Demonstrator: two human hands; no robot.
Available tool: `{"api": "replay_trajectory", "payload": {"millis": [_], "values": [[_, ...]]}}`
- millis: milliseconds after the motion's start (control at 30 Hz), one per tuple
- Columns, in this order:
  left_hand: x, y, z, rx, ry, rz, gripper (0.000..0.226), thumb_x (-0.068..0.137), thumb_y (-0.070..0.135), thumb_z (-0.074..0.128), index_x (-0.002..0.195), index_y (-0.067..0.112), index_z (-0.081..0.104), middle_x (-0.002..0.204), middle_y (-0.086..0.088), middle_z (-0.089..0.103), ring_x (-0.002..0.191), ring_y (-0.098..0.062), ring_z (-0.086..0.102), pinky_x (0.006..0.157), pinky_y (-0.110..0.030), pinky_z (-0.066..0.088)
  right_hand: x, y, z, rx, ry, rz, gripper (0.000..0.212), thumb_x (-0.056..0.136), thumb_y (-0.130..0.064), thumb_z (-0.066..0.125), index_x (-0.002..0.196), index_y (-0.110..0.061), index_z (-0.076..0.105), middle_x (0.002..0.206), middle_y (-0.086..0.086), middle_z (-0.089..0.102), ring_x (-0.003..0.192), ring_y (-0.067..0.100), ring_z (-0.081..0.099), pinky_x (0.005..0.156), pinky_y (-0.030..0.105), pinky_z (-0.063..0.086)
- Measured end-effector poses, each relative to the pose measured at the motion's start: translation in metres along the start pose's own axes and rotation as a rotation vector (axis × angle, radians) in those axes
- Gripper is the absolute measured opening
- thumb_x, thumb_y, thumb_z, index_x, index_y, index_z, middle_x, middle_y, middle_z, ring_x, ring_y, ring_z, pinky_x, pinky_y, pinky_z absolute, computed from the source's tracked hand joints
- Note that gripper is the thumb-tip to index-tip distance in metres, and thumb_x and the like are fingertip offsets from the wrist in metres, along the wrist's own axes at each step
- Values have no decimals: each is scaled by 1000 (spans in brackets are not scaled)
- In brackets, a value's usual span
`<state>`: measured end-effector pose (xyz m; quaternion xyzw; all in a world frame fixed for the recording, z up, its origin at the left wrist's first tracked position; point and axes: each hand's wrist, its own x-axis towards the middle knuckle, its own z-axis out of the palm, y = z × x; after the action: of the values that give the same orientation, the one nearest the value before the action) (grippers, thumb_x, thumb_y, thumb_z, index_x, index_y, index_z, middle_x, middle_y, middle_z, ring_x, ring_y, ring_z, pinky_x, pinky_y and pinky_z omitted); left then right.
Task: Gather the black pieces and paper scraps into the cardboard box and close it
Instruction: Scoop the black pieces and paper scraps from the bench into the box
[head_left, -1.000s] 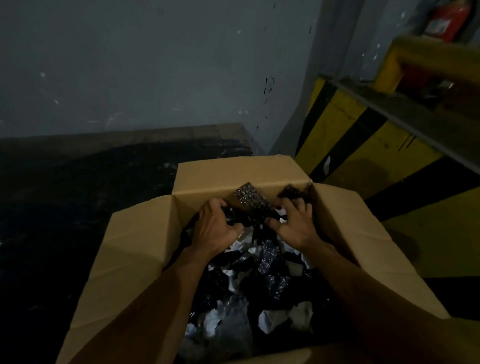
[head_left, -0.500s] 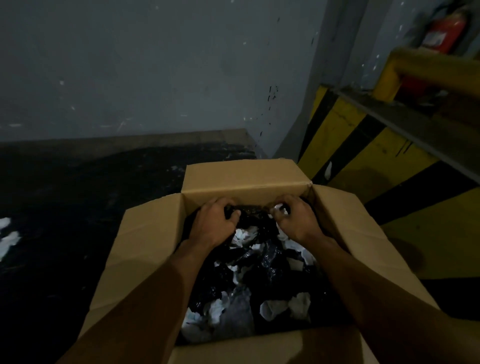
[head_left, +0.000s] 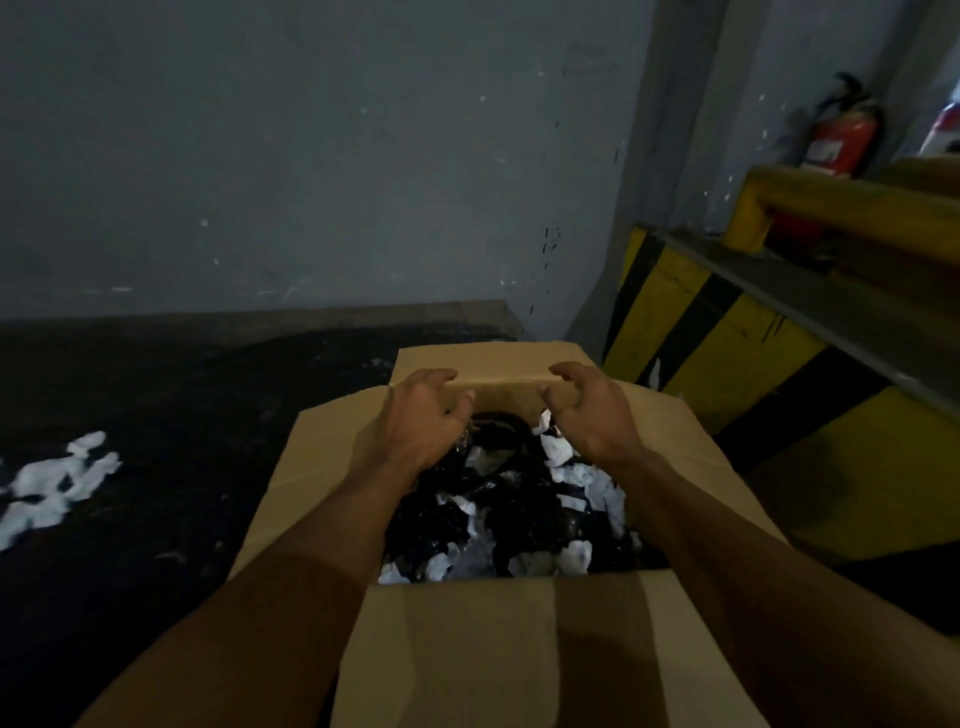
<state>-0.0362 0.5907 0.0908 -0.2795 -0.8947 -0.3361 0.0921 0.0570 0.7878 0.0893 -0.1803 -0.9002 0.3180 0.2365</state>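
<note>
1. Left fingers (head_left: 439, 375): half-curled and relaxed, nothing held. The tips lie at the fold of the far flap (head_left: 493, 361); contact cannot be told.
2. Right fingers (head_left: 566, 371): likewise half-curled and loose, nothing held, tips at the same fold.
3. Left hand (head_left: 415, 421): palm down, above the far left corner of the box (head_left: 506, 400), thumb turned inward over the contents.
4. Right hand (head_left: 592, 415): palm down, above the far right corner, facing the left hand with a gap between them.
5. Forearms: both bare, reaching in from the near edge, one along each side of the box opening.
6. Black pieces (head_left: 431, 519): a glossy dark heap inside the box, filling most of it, below both hands.
7. Paper scraps (head_left: 576, 475): white, crumpled, mixed in among the black pieces, thickest on the right and along the near side.
8. Box flaps: all four open. The far flap stands up behind the hands, the left flap (head_left: 322, 467) and right flap (head_left: 691, 457) spread outward, and the near flap (head_left: 493, 649) folds toward the camera.
9. Loose scraps (head_left: 57, 483): a white patch on the dark floor (head_left: 156, 415), well left of the box.
10. Wall (head_left: 311, 156): grey, speckled, behind the box.
11. Barrier (head_left: 737, 364): yellow with black stripes, just right of the box, with a yellow rail (head_left: 841, 200) above it.
12. Extinguisher (head_left: 841, 140): red, behind the rail at upper right.
</note>
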Motion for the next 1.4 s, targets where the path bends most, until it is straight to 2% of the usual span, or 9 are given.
{"api": "replay_trajectory", "payload": {"millis": [167,400,500,667,833,967,1233,1400], "values": [[-42,3,-52,28,88,-31,52,88,42,58,132,14,55,134,-8,54,121,-25,52,102,-36,42,-26,-43,0,28,-19,-81,44,93,-48,53,128,-23,55,131,7,55,120,25,51,99,38,44],[-117,-44,-147,156,138,-133,66,87,47,54,141,11,44,142,-11,47,131,-26,43,109,-41,36,-68,-144,55,76,-135,-247,54,93,-51,50,136,-19,50,139,9,50,128,27,46,105,37,38],[-151,-80,-191,193,216,-207,68,86,50,55,140,10,45,142,-13,48,131,-26,43,109,-41,37,-91,-198,88,76,-195,-331,56,93,-52,48,139,-20,47,140,9,49,130,26,44,106,38,37],[-225,-145,-268,230,320,-318,62,89,45,57,138,9,48,139,-12,50,129,-24,46,108,-33,34,-139,-294,153,76,-255,-428,55,93,-50,50,139,-20,46,137,8,51,125,25,48,102,38,41],[-310,-229,-345,284,315,-428,50,88,41,60,129,12,56,129,-8,57,118,-21,53,99,-28,38,-204,-380,231,142,-354,-488,51,93,-46,54,135,-17,51,133,11,53,123,26,50,103,32,38],[-354,-286,-389,301,265,-552,59,90,44,58,137,12,47,139,-10,49,125,-23,48,104,-34,38,-251,-419,288,154,-432,-483,50,93,-46,53,135,-19,50,136,8,50,126,24,47,104,32,37],[-346,-370,-400,204,203,-580,52,92,38,57,138,17,44,139,-4,46,122,-17,47,95,-27,38,-254,-443,371,65,-495,-386,52,94,-46,51,138,-20,46,138,8,46,128,24,44,106,36,38],[-306,-432,-402,218,193,-531,53,92,34,58,139,16,43,142,-8,45,127,-20,46,104,-33,40,-210,-458,436,75,-469,-344,50,94,-45,53,136,-19,49,137,10,48,128,25,44,106,37,38]]}}
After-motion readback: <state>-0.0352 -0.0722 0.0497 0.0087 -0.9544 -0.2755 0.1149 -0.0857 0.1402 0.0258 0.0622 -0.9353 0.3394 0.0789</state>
